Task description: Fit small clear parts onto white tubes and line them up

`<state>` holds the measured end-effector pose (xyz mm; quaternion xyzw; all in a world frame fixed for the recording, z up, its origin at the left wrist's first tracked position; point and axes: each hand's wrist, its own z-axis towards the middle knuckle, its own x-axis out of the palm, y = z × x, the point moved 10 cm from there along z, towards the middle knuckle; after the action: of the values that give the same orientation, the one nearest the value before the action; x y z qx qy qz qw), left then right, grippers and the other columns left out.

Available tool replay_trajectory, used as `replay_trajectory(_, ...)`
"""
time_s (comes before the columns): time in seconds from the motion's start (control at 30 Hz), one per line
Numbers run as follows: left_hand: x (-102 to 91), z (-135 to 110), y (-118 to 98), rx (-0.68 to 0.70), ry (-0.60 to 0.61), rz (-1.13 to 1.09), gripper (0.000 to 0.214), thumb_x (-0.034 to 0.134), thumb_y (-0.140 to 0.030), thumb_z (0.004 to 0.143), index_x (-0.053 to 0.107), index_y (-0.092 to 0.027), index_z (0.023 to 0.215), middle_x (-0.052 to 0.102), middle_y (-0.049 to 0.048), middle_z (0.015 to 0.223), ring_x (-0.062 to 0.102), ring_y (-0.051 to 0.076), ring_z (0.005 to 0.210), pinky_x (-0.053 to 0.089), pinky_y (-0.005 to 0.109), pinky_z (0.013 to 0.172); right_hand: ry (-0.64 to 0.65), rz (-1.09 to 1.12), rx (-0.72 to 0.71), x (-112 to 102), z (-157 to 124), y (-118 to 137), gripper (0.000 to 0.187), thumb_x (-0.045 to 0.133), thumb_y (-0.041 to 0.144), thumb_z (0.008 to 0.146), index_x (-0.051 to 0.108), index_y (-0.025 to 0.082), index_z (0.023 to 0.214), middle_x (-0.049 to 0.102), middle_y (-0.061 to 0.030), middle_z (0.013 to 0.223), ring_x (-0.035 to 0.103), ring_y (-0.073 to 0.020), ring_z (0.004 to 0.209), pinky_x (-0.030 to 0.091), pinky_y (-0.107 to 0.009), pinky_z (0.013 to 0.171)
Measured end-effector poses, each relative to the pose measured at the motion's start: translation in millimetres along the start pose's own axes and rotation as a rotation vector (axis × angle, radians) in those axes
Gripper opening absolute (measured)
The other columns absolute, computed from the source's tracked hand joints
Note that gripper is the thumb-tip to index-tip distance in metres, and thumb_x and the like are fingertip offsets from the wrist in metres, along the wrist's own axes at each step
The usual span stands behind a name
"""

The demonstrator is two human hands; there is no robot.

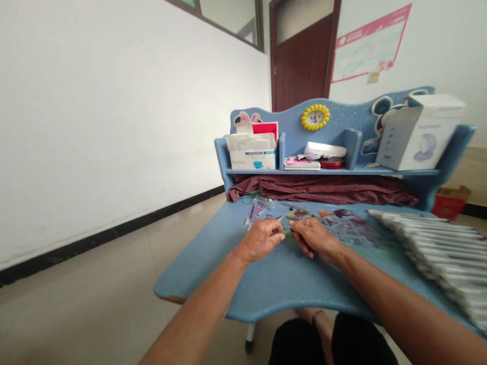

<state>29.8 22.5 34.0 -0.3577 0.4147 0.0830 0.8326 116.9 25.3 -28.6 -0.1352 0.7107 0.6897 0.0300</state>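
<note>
Above the middle of the blue desk (pixel 198 263), my left hand (pixel 262 238) and my right hand (pixel 314 235) are close together, both with curled fingers. A thin, greyish, stick-like piece (pixel 287 231) spans the small gap between them, pinched at either end. Its kind is too small and blurred to make out. Just behind my left hand lie several slim items, among them a purple patterned strip (pixel 257 209). A printed cartoon picture (pixel 342 225) covers the desktop behind my right hand.
Long silvery-white ridged rods (pixel 437 253) lie side by side at the desk's right. Along the back runs a folded red checked cloth (pixel 323 188). The shelf above carries a mask box (pixel 253 158), a yellow clock (pixel 315 117) and a large white box (pixel 420 134).
</note>
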Motion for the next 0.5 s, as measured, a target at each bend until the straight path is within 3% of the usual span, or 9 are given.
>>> replay_trajectory(0.2,6.4,-2,16,-0.116,0.055,-0.157,0.009,0.052,-0.022,0.073,0.053,-0.015,0.068,0.046,-0.0041,0.053,0.043,0.008,0.051,0.032,0.019,0.050,-0.004,-0.165,-0.232,-16,1,20,0.046,0.034,0.055,0.081,0.050,0.016,0.064,0.052,0.0016,0.046,0.048,-0.0086,0.036,0.034,-0.018,0.035)
replay_trajectory(0.37,11.9,-5,20,-0.179,0.091,-0.255,0.010,0.053,-0.024,0.072,0.052,-0.015,0.069,0.046,-0.0046,0.054,0.044,0.008,0.047,0.033,0.019,0.048,0.016,-0.337,-0.396,-10,-8,37,0.038,0.038,0.043,0.084,0.046,0.018,0.056,0.050,0.0021,0.048,0.047,-0.0081,0.041,0.035,-0.019,0.042)
replay_trajectory(0.5,4.7,-4,9,-0.090,0.044,-0.127,0.008,0.053,-0.021,0.073,0.053,-0.016,0.067,0.048,-0.0036,0.054,0.045,0.009,0.051,0.034,0.020,0.051,-0.061,-0.375,-0.394,-10,-12,41,0.039,0.037,0.039,0.084,0.040,0.019,0.051,0.045,0.0035,0.043,0.042,-0.0083,0.038,0.033,-0.021,0.042)
